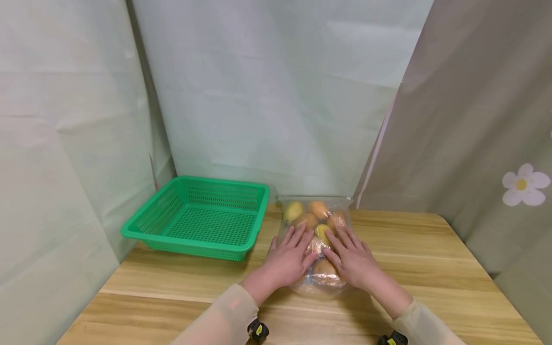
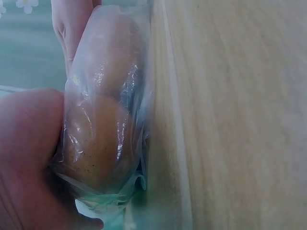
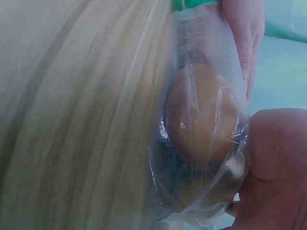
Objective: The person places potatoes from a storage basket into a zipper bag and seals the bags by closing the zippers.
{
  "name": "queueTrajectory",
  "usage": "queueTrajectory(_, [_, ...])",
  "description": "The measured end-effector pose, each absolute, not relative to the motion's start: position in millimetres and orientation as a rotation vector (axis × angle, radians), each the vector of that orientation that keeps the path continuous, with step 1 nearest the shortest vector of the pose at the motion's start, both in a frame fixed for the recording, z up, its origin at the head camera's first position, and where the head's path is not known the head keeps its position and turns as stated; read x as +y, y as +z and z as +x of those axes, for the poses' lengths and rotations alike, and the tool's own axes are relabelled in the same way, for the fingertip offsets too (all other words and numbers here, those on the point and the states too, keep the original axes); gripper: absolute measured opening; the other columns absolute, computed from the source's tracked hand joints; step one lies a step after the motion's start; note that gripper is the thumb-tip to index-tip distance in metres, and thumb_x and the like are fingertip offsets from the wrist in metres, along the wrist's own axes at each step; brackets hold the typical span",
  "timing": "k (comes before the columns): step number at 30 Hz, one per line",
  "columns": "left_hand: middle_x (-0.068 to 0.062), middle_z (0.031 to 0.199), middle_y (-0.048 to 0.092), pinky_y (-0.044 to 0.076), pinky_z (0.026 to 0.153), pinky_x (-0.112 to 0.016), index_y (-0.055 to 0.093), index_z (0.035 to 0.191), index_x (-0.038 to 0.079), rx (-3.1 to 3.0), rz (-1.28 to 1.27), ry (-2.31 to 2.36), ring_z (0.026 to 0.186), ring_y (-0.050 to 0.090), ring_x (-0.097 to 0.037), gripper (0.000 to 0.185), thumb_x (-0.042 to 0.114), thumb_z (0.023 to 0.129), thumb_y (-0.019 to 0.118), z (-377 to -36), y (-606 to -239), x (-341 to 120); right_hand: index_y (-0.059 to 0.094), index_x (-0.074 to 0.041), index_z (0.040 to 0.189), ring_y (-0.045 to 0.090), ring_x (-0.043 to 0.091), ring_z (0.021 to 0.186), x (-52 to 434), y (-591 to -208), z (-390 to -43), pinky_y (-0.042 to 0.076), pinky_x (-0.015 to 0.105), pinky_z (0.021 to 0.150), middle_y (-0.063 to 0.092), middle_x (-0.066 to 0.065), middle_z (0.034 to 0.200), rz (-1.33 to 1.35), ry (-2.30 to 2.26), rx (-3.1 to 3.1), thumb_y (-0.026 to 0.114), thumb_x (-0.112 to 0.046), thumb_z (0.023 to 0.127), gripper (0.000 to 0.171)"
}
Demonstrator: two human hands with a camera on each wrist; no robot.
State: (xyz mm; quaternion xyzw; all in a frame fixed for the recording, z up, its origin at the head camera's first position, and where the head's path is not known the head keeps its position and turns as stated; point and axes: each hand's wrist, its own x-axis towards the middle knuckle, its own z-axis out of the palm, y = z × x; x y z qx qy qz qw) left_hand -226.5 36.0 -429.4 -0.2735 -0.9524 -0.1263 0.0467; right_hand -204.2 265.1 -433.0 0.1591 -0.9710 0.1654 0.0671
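A clear plastic zip bag (image 1: 318, 290) lies flat on the wooden table, its closure strip toward the back curtain. Inside are several orange-brown round fruits (image 1: 324, 268) and yellow ones (image 1: 294, 211). My left hand (image 1: 286, 261) rests on the bag's left half, fingers spread and pointing away. On the right half lies my right hand (image 1: 357, 264), also with extended fingers, the two thumbs close together near the middle. From the side, the left wrist view shows the bagged fruit (image 2: 98, 139) under the hands; the right wrist view shows a large orange-brown fruit (image 3: 204, 112) through the film.
A green perforated plastic basket (image 1: 196, 243) stands left of the bag, with nothing in it. Pale curtains (image 1: 276, 96) hang behind and to the left of the table (image 1: 414, 268); a grey-brown one with a white flower print (image 1: 525, 184) hangs at the right.
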Motion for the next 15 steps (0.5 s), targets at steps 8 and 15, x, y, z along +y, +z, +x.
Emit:
queueTrajectory(8, [-0.007, 0.184, 0.017, 0.026, 0.123, -0.078, 0.029, 0.177, 0.021, -2.912, -0.849, -0.365, 0.167, 0.018, -0.042, 0.069, 0.058, 0.118, 0.033, -226, -427, 35, 0.037, -0.01, 0.173, 0.015, 0.053, 0.164, 262, -425, -198, 0.025, 0.085, 0.118, 0.018, 0.025, 0.18, 0.487, 0.532, -2.946, 0.042, -0.046, 0.12, 0.064])
queueTrajectory(15, [-0.008, 0.183, 0.02, 0.024, 0.124, -0.077, 0.03, 0.177, 0.019, -2.883, -0.812, -0.357, 0.166, 0.019, -0.042, 0.071, 0.059, 0.118, 0.032, -227, -420, 33, 0.038, -0.009, 0.172, 0.019, 0.056, 0.162, 267, -418, -197, 0.025, 0.084, 0.118, 0.023, 0.026, 0.179, 0.495, 0.559, -2.881, 0.046, -0.045, 0.119, 0.065])
